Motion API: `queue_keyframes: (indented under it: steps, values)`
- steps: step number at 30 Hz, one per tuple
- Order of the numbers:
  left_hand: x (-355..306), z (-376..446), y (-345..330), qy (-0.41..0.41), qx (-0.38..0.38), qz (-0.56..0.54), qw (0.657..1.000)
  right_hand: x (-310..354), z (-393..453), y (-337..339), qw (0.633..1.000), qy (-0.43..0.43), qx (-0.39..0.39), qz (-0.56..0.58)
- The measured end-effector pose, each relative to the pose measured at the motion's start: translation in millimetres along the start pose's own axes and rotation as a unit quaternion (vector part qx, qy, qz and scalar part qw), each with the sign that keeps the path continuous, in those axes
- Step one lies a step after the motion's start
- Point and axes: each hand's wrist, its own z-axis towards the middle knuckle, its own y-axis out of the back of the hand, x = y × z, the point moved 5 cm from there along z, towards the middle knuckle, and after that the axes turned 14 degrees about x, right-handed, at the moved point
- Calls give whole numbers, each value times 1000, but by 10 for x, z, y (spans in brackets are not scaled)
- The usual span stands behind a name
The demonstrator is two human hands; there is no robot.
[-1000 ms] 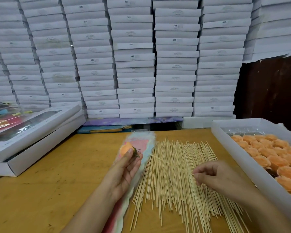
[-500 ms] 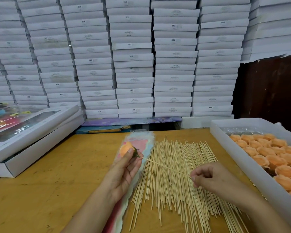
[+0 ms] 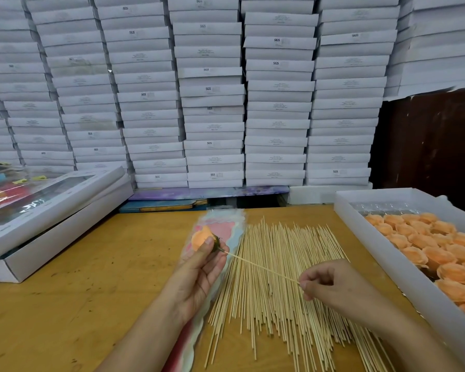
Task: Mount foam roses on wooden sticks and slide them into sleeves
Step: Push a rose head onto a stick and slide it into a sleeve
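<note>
The left hand holds an orange foam rose between thumb and fingertips, bloom pointing up and away, its dark green base turned toward the right; the right hand pinches one end of a thin wooden stick with curled fingers, and the stick runs up and leftward so that its far tip meets the green base of the rose; whether the tip is already inside the base cannot be told; both hands hover above the yellow worktop; under the left hand and wrist lies a stack of pastel sleeves, pink, pale blue and white, its wide mouth pointing away and its narrow end running toward the near edge; just beside the sleeves, on their right and partly under the right hand, spreads a loose pile of sticks, laid roughly lengthwise; further right a white tray sits on the worktop edge, filled with rows of orange roses, with a strip of clear plastic at its far end; at the left two white flat boxes lie stacked at an angle, the upper with a clear window; behind the worktop rises a wall of white boxes in tall columns, many marked SGS; a dark brown panel stands at the right rear.
</note>
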Motion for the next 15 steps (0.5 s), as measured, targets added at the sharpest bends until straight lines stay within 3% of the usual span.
queue_keyframes:
  steps: [7,11,15]
  values:
    - [7,26,35,1,3,-3,1000,-42,38,-22,999,1,-44,9]
    - [11,31,48,2,4,7,1000,-24,45,2,992,15,-105,-64]
    - [17,33,53,2,10,11,1000,-20,29,-49,992,27,-84,-96]
